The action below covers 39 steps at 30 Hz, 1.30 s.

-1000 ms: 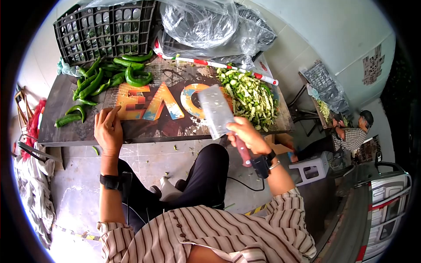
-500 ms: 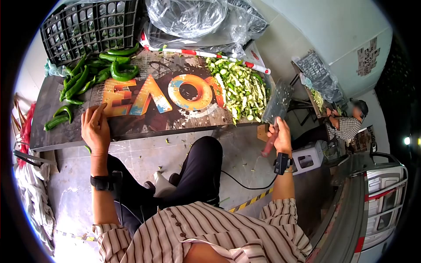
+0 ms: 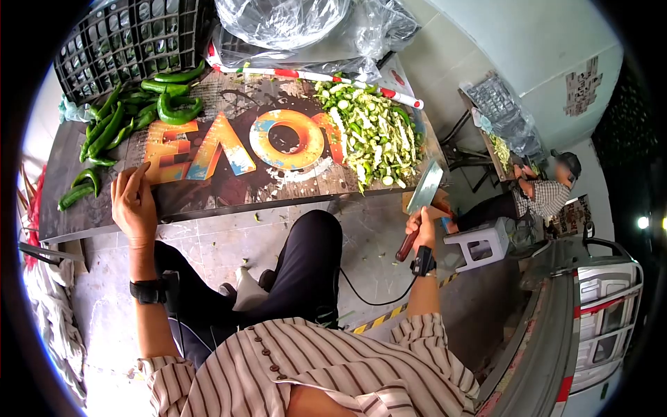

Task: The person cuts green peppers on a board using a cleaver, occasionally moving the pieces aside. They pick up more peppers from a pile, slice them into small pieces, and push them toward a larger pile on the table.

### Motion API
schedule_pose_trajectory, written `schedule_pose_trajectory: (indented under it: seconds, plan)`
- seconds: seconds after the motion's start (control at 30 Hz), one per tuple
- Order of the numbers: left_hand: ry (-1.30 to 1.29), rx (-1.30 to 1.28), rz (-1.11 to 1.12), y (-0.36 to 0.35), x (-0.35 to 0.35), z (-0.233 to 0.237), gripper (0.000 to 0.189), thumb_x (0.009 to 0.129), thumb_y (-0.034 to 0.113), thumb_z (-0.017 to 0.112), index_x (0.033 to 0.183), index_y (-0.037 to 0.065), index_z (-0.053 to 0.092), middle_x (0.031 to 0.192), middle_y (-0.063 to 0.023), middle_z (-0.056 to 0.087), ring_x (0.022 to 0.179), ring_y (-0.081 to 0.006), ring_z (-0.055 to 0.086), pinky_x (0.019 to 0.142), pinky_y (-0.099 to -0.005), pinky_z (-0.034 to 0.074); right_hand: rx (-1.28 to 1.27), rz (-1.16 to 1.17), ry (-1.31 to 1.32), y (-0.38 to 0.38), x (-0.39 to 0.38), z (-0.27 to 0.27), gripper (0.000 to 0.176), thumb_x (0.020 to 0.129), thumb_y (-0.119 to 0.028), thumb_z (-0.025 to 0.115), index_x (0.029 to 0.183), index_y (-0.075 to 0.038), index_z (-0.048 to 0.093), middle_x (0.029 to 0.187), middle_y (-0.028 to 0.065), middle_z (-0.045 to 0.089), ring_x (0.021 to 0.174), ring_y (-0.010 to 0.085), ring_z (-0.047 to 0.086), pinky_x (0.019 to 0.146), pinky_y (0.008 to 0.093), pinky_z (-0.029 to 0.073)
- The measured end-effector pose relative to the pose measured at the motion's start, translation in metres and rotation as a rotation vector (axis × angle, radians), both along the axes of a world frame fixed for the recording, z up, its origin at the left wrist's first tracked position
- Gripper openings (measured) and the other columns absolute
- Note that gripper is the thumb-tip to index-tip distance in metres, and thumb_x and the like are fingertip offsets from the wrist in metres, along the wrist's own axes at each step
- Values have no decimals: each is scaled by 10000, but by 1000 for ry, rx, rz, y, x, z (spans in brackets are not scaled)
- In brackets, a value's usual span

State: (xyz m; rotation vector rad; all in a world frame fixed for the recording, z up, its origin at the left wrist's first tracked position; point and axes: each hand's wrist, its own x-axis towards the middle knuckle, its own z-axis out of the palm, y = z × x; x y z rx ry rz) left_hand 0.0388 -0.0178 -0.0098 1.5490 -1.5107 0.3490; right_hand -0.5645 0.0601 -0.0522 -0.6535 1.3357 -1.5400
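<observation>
I see my right hand (image 3: 422, 226) closed in a full fist around the reddish handle of the cleaver (image 3: 425, 186). It hangs off the near right corner of the table (image 3: 229, 191), below the table's edge. The blade points up and away from me, its tip close to that corner, clear of the tabletop.

My left hand (image 3: 134, 205) lies palm down at the table's near edge, toward its left end. The fingers are stretched out and held close together, and it grips nothing. The fingertips reach the painted letters on the tabletop.

The chopped pile (image 3: 372, 132) of green and pale pieces covers the right end of the table, just beyond the cleaver. Whole peppers (image 3: 132, 115) lie spread over the far left part of the table, well apart from my left hand. A black crate (image 3: 132, 38) and a clear bag (image 3: 278, 21) stand at the table's far side. Off the right end of the table a person (image 3: 542, 194) sits low beside a white stool (image 3: 479, 243).
</observation>
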Motion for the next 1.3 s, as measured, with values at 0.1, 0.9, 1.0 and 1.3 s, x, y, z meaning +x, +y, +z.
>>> schedule_pose_trajectory:
  seconds: [0.1, 0.9, 1.0, 1.3]
  plan:
    - [-10, 21, 12, 0, 0, -1, 236, 815, 19, 602, 1010, 106, 701, 932, -38, 632, 872, -240, 587, 785, -324, 473, 97, -68, 24, 36, 5, -9, 371, 971, -389, 502, 732, -105, 477, 621, 20, 455, 492, 112, 411, 473, 283, 361]
    - [-13, 30, -4, 0, 3, -3, 212, 817, 30, 602, 989, 102, 705, 927, -39, 636, 865, -235, 594, 773, -322, 478, 174, -507, 1659, -21, -19, 55, 713, 858, -51, 545, 1482, -158, 217, 949, 219, 659, 814, 371, 632, 760, 414, 483]
    - [-24, 28, -9, 0, 3, -3, 212, 815, 29, 601, 986, 101, 704, 926, -39, 634, 866, -235, 593, 776, -324, 477, 442, -444, 1554, -39, 11, 53, 716, 825, -48, 555, 1467, -113, 245, 1079, 231, 633, 995, 393, 599, 884, 440, 443]
    - [-24, 20, -19, -1, 4, -6, 236, 812, 18, 591, 998, 111, 704, 923, -30, 633, 865, -231, 593, 785, -326, 472, 240, -357, 1509, 36, 19, -46, 693, 790, 19, 567, 1419, -12, 276, 1206, 220, 545, 1044, 404, 559, 858, 449, 470]
